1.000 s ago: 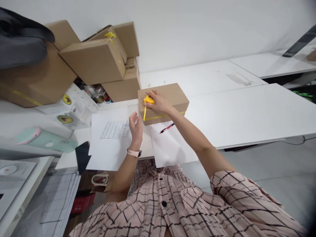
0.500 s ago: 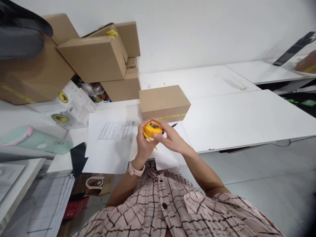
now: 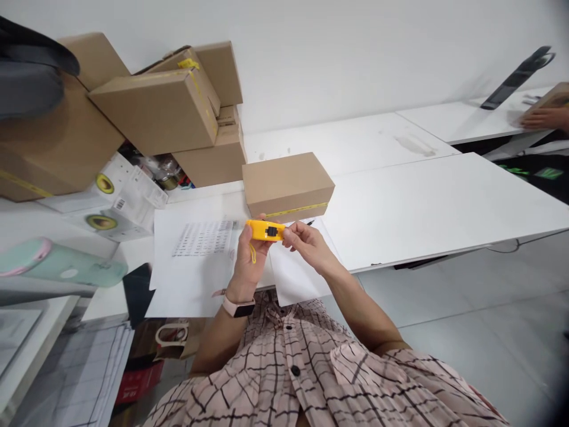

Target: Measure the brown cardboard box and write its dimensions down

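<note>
A yellow tape measure (image 3: 263, 230) with a black lock button is held above the table edge by my left hand (image 3: 249, 261), its fingers wrapped round the case. A thin yellow wrist strap (image 3: 253, 254) dangles from it. The fingertips of my right hand (image 3: 311, 246) pinch at the tape measure's right end; whether they grip the blade tip is too small to make out. Just beyond both hands a closed cardboard box (image 3: 288, 178) with yellow tape along its front lies on the white table (image 3: 427, 207). Blank paper (image 3: 296, 276) and a dark pen (image 3: 310, 222) are partly behind my right hand.
On the left lie printed sheets (image 3: 191, 279), stacked cardboard boxes (image 3: 155, 112), white avocado-print boxes (image 3: 120, 198) and a mint green bottle (image 3: 66, 264). At the far right stands a dark bottle (image 3: 511, 80), near another person's hand (image 3: 544, 117) on a box.
The tape measure has been turned so its lock button faces me. My right hand has moved from the case's side to its right end. Another person's hand has appeared at far right.
</note>
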The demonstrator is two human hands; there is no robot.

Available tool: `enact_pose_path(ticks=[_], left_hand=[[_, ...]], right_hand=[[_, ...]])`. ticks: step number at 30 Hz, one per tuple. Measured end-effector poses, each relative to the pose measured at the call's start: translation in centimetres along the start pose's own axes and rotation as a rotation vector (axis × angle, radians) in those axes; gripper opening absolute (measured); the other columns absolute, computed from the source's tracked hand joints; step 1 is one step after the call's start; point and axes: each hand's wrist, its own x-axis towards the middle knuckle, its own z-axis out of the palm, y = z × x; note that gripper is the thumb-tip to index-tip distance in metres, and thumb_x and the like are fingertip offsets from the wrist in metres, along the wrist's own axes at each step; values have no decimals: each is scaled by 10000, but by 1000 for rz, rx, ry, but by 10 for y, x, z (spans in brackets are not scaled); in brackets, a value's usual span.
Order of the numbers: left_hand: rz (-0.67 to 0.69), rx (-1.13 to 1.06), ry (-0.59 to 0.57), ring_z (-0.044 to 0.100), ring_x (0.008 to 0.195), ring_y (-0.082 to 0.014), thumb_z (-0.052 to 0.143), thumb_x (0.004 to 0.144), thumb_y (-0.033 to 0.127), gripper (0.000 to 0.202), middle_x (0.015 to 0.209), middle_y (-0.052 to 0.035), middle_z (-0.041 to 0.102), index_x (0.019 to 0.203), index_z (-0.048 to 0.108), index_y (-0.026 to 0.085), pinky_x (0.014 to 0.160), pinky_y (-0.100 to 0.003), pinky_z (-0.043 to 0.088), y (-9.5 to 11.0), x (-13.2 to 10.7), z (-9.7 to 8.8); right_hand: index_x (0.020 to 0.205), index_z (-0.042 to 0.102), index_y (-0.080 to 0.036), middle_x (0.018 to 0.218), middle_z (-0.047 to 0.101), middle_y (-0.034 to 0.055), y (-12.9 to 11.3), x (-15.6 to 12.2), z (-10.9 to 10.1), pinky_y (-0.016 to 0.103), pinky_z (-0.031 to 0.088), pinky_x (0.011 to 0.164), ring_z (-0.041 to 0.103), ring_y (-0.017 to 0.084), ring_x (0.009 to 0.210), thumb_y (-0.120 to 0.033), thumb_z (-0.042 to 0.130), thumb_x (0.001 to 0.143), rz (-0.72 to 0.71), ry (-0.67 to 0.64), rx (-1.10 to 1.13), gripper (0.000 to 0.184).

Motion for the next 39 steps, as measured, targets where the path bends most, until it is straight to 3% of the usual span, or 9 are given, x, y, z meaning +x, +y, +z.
enact_pose_path(ticks=[5, 10, 13, 16, 18, 21, 26, 30, 39], left_hand=[[53, 11, 34, 723, 907, -201, 789, 787, 506, 378, 976, -60, 757, 992, 722, 195, 678, -255, 564, 18, 17, 0], [188, -51, 213, 688, 851, -139, 658, 939, 390, 230, 930, -42, 728, 983, 676, 165, 688, -211, 545, 73, 68, -14], [161, -45, 366, 659, 771, -116, 566, 1002, 370, 239, 863, -30, 697, 988, 647, 145, 626, -189, 514, 103, 101, -35], [66, -2, 508, 618, 648, -105, 568, 996, 385, 249, 780, -20, 655, 940, 628, 150, 518, -170, 465, 115, 126, -58], [5, 13, 557, 612, 609, -106, 576, 990, 382, 241, 747, -17, 639, 919, 619, 155, 490, -168, 455, 113, 136, -69], [-37, 11, 548, 624, 595, -110, 588, 985, 372, 232, 730, -20, 638, 923, 618, 151, 498, -170, 476, 105, 147, -73], [-24, 40, 449, 659, 628, -127, 695, 921, 334, 225, 774, -47, 673, 985, 633, 127, 540, -190, 525, 90, 155, -59], [-24, 52, 433, 652, 613, -123, 715, 911, 348, 266, 769, -53, 671, 1004, 632, 113, 563, -206, 542, 82, 155, -52], [-27, 61, 423, 658, 617, -118, 725, 905, 329, 247, 741, -40, 674, 995, 633, 118, 570, -197, 549, 83, 151, -51]], right_hand=[[660, 517, -231, 662, 567, -25, -10, 29, -23, 297, 467, 636, 519, 124, 628, -721, 760, 686, 20, 36, 124, 548], [712, 535, -240, 710, 586, 0, -37, 97, -100, 315, 500, 717, 611, 169, 772, -713, 669, 776, -147, 365, 52, 495], [704, 493, -240, 689, 556, -4, -37, 138, -150, 314, 498, 751, 612, 166, 782, -671, 615, 823, -109, 466, -5, 463], [693, 480, -237, 659, 534, -10, -19, 166, -177, 324, 492, 762, 584, 161, 736, -576, 626, 827, 22, 500, -34, 393], [705, 509, -231, 675, 544, -5, -6, 176, -180, 322, 487, 766, 570, 157, 726, -508, 626, 829, 114, 521, -73, 325], [747, 565, -213, 763, 603, 23, 5, 180, -167, 317, 472, 765, 573, 162, 768, -453, 630, 825, 188, 511, -154, 261], [868, 602, -191, 993, 697, 99, 5, 174, -144, 336, 478, 789, 614, 215, 911, -551, 699, 790, 262, 384, -284, 381], [890, 589, -188, 1091, 695, 134, 8, 171, -141, 336, 505, 798, 629, 221, 957, -603, 688, 804, 260, 366, -258, 435], [704, 475, -219, 731, 559, 37, 10, 182, -143, 347, 470, 753, 526, 183, 761, -453, 714, 828, 135, 435, -441, 357]])
